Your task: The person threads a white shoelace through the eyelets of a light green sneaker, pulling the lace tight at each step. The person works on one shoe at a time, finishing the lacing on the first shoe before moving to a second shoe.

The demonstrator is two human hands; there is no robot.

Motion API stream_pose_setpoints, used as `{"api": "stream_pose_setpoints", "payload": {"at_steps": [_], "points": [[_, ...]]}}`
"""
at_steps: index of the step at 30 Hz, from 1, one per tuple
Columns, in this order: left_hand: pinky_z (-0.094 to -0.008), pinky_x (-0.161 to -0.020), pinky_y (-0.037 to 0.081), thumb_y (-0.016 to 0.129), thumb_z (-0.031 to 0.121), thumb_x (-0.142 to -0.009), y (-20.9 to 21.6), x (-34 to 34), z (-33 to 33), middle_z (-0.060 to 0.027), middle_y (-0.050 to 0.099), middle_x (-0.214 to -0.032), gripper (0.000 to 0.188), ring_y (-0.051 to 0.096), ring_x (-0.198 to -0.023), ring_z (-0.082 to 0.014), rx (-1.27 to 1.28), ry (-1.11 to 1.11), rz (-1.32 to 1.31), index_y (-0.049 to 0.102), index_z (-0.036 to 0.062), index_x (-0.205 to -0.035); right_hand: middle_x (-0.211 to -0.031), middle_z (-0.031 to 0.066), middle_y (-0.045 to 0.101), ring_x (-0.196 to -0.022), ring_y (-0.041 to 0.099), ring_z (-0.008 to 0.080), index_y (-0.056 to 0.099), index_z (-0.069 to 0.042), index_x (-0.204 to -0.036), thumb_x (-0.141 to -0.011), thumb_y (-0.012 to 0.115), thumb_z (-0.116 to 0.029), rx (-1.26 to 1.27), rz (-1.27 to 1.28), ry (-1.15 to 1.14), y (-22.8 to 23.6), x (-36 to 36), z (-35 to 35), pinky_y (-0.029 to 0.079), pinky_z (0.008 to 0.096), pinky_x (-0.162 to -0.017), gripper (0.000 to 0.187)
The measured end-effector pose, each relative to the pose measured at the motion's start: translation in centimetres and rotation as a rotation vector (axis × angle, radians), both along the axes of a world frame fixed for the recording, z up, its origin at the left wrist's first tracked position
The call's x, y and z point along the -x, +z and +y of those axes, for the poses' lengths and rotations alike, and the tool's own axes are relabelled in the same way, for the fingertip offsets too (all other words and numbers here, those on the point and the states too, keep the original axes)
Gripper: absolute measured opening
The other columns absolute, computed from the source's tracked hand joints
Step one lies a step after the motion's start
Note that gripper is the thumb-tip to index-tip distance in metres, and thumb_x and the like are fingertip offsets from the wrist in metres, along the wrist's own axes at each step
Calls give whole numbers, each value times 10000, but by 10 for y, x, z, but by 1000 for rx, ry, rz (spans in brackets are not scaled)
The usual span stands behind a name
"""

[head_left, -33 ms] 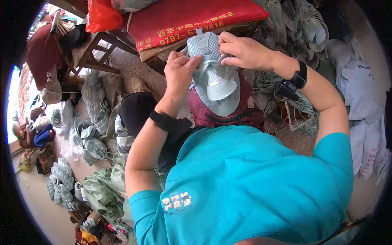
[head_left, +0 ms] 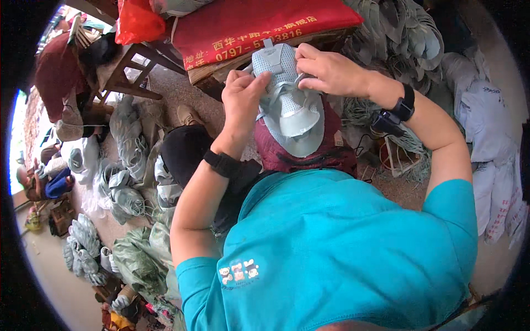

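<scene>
The pale-blue mesh shoe upper with a smooth rounded toe (head_left: 295,102) lies between the fingers of both hands, its toe toward the body, its tongue end beyond the fingers; the bare left hand (head_left: 242,94) has thumb and forefinger nearly closed on its left edge, and the bare right hand (head_left: 328,71) pinches its right edge, the exact grip partly hidden; almost nothing has shifted since the earlier view, suggesting a steady hold with work at the opening unfinished; maroon fabric (head_left: 339,140) lies nearer the body than the fingers; the red-covered wooden table (head_left: 259,14) stands just beyond them.
</scene>
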State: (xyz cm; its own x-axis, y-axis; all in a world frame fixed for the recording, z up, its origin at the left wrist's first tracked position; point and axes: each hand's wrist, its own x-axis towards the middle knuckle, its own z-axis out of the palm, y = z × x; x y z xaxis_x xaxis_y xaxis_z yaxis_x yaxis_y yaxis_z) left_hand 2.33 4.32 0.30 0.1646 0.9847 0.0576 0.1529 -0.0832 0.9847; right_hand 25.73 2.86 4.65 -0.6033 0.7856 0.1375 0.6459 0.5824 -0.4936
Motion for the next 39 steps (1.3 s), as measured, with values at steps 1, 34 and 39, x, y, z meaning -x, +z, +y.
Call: {"api": "stream_pose_setpoints", "payload": {"at_steps": [1,34,39], "points": [[-244,-563,389,714,268,-857,4,-3,-3,-11,498,-821,349,472,-659,-86,166,47,-172,638,-18,-672,-1030,102,442,-893,556,274,533,-21,-897,-846,651,-192,-10,26,-14,-5,0,-2,459,370,-745,214],[-270,-677,513,517,163,-971,60,139,57,-104,642,-805,205,614,-731,-172,276,-41,-1140,580,22,-836,-657,-45,445,-514,362,42,584,-22,-950,-980,535,-192,950,1449,-376,15,-7,54,370,191,-497,180],[-332,-715,545,513,188,-970,-17,310,95,-122,661,-790,212,635,-745,-220,-47,489,-951,587,28,-851,-593,-73,302,-471,291,47,539,-44,-878,-990,512,-206,915,1619,-759,-25,-159,49,236,217,-391,199]]}}
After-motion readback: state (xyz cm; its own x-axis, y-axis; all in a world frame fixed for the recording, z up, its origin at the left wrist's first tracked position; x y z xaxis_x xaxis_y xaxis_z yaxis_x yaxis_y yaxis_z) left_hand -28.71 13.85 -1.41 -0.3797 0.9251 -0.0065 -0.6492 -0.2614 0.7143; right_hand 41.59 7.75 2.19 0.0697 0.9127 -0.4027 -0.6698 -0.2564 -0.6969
